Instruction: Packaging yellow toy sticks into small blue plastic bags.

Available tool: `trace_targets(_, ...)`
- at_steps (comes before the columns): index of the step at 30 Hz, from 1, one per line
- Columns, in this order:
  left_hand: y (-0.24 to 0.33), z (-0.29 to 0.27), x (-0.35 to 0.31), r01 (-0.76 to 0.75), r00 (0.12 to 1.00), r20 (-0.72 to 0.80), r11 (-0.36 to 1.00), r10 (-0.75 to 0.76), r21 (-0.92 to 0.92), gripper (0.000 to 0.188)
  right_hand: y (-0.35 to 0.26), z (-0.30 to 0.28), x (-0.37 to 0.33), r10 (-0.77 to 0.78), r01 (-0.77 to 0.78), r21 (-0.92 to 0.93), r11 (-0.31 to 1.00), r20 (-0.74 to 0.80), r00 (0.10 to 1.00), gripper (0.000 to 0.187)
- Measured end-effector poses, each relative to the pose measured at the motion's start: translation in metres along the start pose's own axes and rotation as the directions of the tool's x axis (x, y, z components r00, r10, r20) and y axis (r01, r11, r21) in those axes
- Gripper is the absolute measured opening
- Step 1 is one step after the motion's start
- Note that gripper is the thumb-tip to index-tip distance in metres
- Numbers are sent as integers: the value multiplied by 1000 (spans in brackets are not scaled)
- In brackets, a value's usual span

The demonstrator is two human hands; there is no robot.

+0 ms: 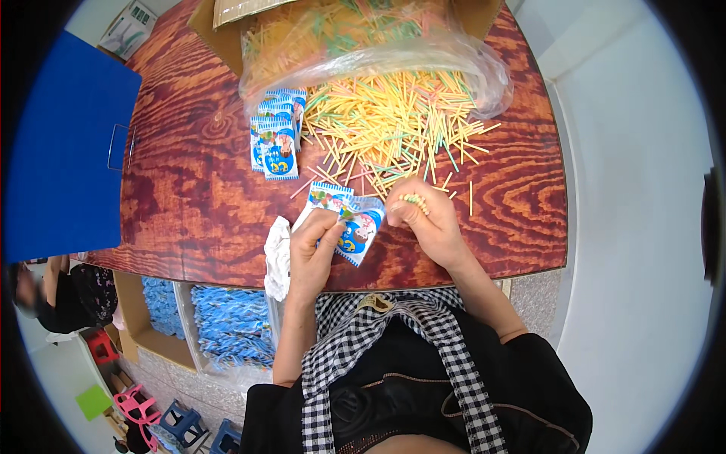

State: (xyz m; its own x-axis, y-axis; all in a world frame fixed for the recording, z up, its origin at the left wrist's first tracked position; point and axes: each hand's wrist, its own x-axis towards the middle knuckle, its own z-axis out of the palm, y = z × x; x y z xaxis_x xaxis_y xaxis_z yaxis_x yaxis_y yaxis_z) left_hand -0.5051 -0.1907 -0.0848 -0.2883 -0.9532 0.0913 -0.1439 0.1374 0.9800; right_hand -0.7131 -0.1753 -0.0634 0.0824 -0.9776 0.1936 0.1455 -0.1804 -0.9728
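My left hand pinches a small blue-and-white printed packet over the near part of the table. A second packet shows just behind it; whether the hand holds that one too I cannot tell. My right hand is closed around a small bundle of pale stick candies, their ends showing between the fingers. Its fingertips are at the packet's upper right edge. Beyond both hands spreads a loose pile of yellow, pink and green stick candies. Overlapping printed packets lie left of the pile.
A clear plastic bag full of sticks spills from a cardboard box at the back. White crumpled cloth lies beside my left wrist. Bins of blue packets stand below the table's left edge. A blue panel borders the left.
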Motion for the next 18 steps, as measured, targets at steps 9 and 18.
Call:
trace_targets(9,4,13,7,-50,995,93,998,46,49,7,-5,-22,35,55,112,481,870,-321,946,22)
trace_targets(18,-3,4,4,61,998,9,997,-61,54,8,25,-68,36,193,-270,-363,892,-235,953,20)
